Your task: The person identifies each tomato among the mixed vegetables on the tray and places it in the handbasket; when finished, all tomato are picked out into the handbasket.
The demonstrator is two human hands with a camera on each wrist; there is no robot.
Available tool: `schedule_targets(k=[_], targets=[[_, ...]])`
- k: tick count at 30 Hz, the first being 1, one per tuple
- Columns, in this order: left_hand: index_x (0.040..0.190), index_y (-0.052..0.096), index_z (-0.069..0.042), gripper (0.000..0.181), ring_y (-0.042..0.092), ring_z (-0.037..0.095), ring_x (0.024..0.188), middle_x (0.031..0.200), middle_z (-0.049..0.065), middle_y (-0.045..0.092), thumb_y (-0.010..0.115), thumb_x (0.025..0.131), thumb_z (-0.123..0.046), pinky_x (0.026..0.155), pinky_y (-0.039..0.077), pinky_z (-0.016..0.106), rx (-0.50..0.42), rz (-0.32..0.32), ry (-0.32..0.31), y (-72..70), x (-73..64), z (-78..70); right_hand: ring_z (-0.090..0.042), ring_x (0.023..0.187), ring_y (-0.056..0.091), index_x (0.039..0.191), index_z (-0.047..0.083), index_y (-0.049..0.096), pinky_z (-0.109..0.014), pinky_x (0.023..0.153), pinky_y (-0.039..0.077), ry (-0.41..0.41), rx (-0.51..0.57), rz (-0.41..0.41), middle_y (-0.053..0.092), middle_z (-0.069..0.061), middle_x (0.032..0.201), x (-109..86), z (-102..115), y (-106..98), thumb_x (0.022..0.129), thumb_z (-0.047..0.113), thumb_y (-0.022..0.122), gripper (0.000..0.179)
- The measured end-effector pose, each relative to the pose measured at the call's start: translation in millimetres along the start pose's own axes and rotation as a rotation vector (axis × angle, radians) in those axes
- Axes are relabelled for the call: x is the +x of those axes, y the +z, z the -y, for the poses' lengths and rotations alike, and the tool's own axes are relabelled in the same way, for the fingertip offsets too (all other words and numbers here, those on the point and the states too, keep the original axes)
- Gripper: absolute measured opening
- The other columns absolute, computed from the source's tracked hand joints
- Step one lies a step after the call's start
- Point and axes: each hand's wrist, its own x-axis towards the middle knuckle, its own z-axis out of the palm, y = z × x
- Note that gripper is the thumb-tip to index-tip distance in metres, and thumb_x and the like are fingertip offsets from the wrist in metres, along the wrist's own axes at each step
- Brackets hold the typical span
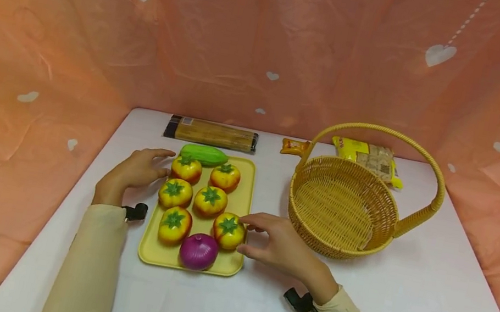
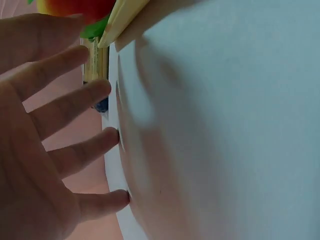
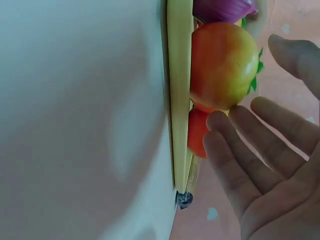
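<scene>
On a yellow tray lie several yellow-red toy tomatoes with green star-shaped tops, a purple onion at the front and a green gourd-like vegetable at the back. My right hand is beside the tray's right edge, thumb and fingers spread around the near right tomato. In the right wrist view those fingers are extended close to the tomato; contact is hard to tell. To the tray's left, my left hand has its fingers spread near the left tomatoes, holding nothing.
Right of the tray stands a wicker basket with a tall arched handle. Behind it lies a yellow packet, with a small orange packet to its left. A pack of wooden sticks lies behind the tray.
</scene>
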Motion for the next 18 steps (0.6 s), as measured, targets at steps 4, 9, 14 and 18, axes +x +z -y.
schedule_targets(k=[4,9,14,18], targets=[[0.165,0.047,-0.009,0.063,0.034,0.052,0.160,0.169,0.025,0.047,0.062,0.106,-0.025,0.131,0.021,0.073,0.036,0.008,0.028,1.7,2.4,-1.4,-0.020,0.109,0.076,0.136,0.007,0.073,-0.038,0.096,0.065,-0.006,-0.003,-0.011,0.078,-0.007,0.133,6.9,2,4,0.091,0.025,0.091,0.051],[0.165,0.047,-0.010,0.065,0.035,0.051,0.160,0.169,0.025,0.047,0.063,0.104,-0.020,0.132,0.021,0.072,0.031,0.015,0.045,4.0,3.0,-2.5,-0.019,0.112,0.076,0.136,0.005,0.073,-0.037,0.098,0.066,0.000,0.031,-0.022,0.077,-0.009,0.133,12.6,1,10,0.092,0.023,0.091,0.051],[0.167,0.046,-0.013,0.067,0.031,0.052,0.161,0.171,0.026,0.042,0.065,0.103,-0.023,0.131,0.021,0.074,0.035,0.027,0.005,2.6,-1.4,-0.4,-0.016,0.112,0.074,0.140,0.007,0.071,-0.035,0.100,0.064,0.038,0.071,-0.017,0.076,-0.007,0.136,14.7,0,18,0.093,0.021,0.089,0.052],[0.168,0.046,-0.016,0.068,0.029,0.054,0.162,0.173,0.028,0.039,0.066,0.104,-0.024,0.130,0.021,0.075,0.043,0.043,-0.015,1.5,-1.5,0.0,-0.015,0.112,0.072,0.142,0.009,0.070,-0.036,0.100,0.064,0.057,0.090,-0.014,0.075,-0.005,0.136,15.2,-2,20,0.093,0.021,0.089,0.054]])
